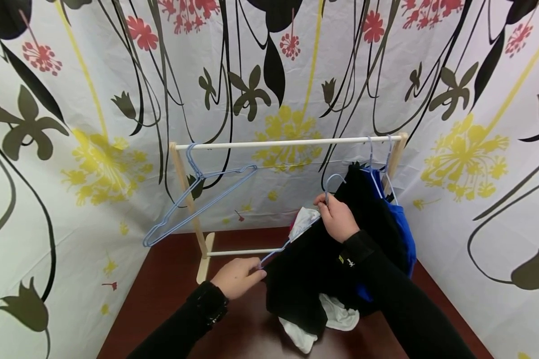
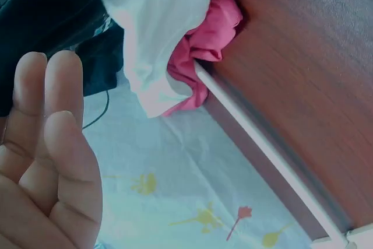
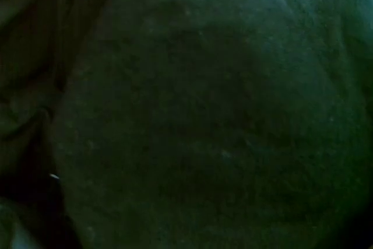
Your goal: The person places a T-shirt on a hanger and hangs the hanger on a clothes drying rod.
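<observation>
A blue wire hanger point(image 1: 279, 248) slants above the brown table point(image 1: 170, 294), with a black garment point(image 1: 305, 269) draped over it. My right hand point(image 1: 337, 217) grips the hanger's neck just below its hook. My left hand point(image 1: 240, 275) pinches the hanger's lower left end at the garment's edge. White cloth point(image 1: 303, 222) shows under the black fabric, beside the right hand. In the left wrist view my fingers point(image 2: 52, 144) lie near the black garment point(image 2: 46, 4), white cloth point(image 2: 157, 21) and pink cloth point(image 2: 210, 33). Dark fabric point(image 3: 186, 109) fills the right wrist view.
A small wooden rack with a white rod point(image 1: 287, 143) stands behind the hands. An empty blue hanger point(image 1: 197, 199) hangs tilted at its left end. A blue garment point(image 1: 404, 229) hangs at its right end. A floral curtain point(image 1: 72, 149) closes in the table on three sides.
</observation>
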`<state>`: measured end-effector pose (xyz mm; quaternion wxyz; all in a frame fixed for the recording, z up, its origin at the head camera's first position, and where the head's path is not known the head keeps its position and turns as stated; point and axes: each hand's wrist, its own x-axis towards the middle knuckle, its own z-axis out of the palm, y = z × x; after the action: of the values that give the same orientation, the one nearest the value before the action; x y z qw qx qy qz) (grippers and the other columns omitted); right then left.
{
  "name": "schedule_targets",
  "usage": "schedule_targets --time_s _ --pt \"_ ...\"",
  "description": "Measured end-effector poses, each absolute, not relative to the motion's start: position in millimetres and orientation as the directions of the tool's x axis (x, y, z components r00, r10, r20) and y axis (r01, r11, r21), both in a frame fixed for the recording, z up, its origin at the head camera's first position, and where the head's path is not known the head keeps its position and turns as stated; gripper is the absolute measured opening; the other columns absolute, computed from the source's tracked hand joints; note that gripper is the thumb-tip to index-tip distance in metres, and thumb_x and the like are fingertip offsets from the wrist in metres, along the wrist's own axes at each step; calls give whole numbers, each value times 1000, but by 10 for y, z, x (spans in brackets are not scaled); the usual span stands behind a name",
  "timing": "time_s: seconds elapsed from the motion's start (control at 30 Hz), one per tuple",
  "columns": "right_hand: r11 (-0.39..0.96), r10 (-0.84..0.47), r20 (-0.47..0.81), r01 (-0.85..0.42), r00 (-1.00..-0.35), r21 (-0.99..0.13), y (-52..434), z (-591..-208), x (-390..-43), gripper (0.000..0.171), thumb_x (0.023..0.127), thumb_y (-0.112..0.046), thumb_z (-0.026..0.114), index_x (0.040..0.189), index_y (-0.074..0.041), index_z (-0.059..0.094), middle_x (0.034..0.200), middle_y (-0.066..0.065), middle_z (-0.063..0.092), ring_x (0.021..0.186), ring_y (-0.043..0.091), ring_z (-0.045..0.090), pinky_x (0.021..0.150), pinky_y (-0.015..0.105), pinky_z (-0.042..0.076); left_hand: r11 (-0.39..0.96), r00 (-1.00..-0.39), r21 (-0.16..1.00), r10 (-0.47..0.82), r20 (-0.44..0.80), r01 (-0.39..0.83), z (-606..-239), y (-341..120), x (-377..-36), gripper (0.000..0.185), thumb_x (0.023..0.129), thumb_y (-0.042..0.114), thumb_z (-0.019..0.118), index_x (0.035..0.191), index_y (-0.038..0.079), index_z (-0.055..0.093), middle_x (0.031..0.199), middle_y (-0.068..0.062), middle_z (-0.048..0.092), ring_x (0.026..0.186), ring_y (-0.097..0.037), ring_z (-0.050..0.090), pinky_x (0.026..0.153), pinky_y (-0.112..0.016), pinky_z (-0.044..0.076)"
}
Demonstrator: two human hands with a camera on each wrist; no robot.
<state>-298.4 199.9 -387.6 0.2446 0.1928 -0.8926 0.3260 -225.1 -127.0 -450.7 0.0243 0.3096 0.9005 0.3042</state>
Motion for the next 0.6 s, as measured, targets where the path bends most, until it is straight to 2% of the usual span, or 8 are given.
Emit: schedule_targets --time_s 0.17,0.33,0.53,0.6 --pt "722 -210 515 -487 -831 -491 2008 -3888 -2971 18 107 -12 45 113 -8 62 103 13 69 78 25 58 77 42 44 640 -824 570 554 122 515 -4446 -1373 -2204 26 104 38 57 83 23 52 63 11 51 54 -6 43 55 -26 38" --pt "722 -218 501 -484 -838 -495 2012 -3903 -2970 19 107 -12 45 112 -9 63 102 11 69 77 24 57 76 41 44 640 -844 580 507 173 503 -4341 -1332 -2207 17 104 33 59 90 23 56 68 11 59 56 -7 50 56 -28 42" --pt "692 -233 528 -521 -817 -500 1931 -3889 -2951 19 107 -11 45 111 -8 63 107 14 71 83 26 62 78 42 45 596 -883 663 400 243 453 -4228 -1119 -2233 6 103 30 61 101 24 62 68 7 55 55 -9 43 56 -29 40" --pt "689 -248 525 -529 -814 -495 1891 -3906 -2941 19 108 -11 45 112 -8 63 107 13 70 84 24 62 78 42 46 572 -887 688 381 260 447 -4200 -1039 -2238 5 103 29 61 102 25 62 70 7 55 57 -10 45 59 -30 42"
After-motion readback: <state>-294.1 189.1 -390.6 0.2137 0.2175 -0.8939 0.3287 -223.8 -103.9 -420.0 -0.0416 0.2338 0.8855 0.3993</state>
